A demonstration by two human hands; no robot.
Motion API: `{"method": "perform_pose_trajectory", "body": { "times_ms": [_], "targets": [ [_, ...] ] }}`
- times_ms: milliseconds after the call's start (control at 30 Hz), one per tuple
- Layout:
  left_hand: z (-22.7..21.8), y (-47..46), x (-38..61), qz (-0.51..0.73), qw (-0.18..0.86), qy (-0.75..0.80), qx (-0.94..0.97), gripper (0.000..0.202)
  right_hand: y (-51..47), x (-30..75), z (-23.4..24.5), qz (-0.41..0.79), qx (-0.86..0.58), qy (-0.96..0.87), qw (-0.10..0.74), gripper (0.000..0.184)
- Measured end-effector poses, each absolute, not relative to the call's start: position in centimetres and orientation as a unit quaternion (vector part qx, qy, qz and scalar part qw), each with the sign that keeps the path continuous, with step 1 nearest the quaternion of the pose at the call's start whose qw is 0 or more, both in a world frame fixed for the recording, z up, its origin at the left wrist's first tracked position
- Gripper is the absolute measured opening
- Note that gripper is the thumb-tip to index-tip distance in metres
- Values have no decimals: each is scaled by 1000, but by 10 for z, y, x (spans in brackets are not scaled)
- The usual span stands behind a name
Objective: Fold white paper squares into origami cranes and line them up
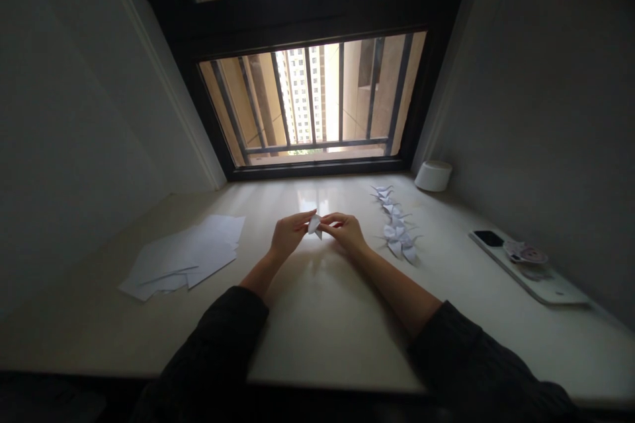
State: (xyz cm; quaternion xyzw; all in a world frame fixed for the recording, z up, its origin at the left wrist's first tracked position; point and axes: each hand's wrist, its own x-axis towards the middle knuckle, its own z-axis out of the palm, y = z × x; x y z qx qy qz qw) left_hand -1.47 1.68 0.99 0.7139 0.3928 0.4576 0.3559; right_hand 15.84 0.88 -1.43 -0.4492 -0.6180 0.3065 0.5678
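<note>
A small folded white paper piece (314, 225) is held just above the pale tabletop (322, 304), in the middle of the view. My left hand (289, 236) pinches its left side with the fingers closed. My right hand (346, 230) pinches its right side in the same way. Both forearms reach forward from dark sleeves. To the right of my right hand lies a row of several folded paper cranes (397, 225), running away towards the window.
A loose stack of white paper sheets (186, 256) lies at the left. A white round container (433, 175) stands by the window at the back right. A white phone (526, 268) with a round sticker-like item lies at the right. A barred window (312, 99) faces me.
</note>
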Motion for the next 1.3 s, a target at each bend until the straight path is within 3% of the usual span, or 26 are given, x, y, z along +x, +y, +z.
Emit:
{"method": "perform_pose_trajectory", "body": {
  "times_ms": [333, 533, 933, 1067, 1133, 1200, 1300],
  "targets": [
    [17, 8, -16, 409, 233, 409, 782, 50, 5, 160, -12, 252, -490, -623, 555, 19],
    [21, 1, -16, 418, 112, 410, 803, 35, 6, 161, -13, 240, -511, -624, 540, 23],
    [19, 2, -18, 424, 106, 402, 805, 24, 7, 160, -14, 271, -504, -615, 543, 29],
    [22, 2, -17, 434, 129, 390, 802, 30, 9, 160, -15, 286, -504, -598, 554, 31],
    [23, 4, -16, 464, 170, 405, 769, 50, 11, 160, -16, 300, -496, -584, 568, 31],
    [22, 9, -15, 486, 262, 418, 722, 71, 12, 159, -15, 325, -482, -569, 581, 32],
    [18, 15, -14, 455, 445, 402, 658, 64, 13, 158, -15, 364, -462, -556, 587, 34]
  ]
}}
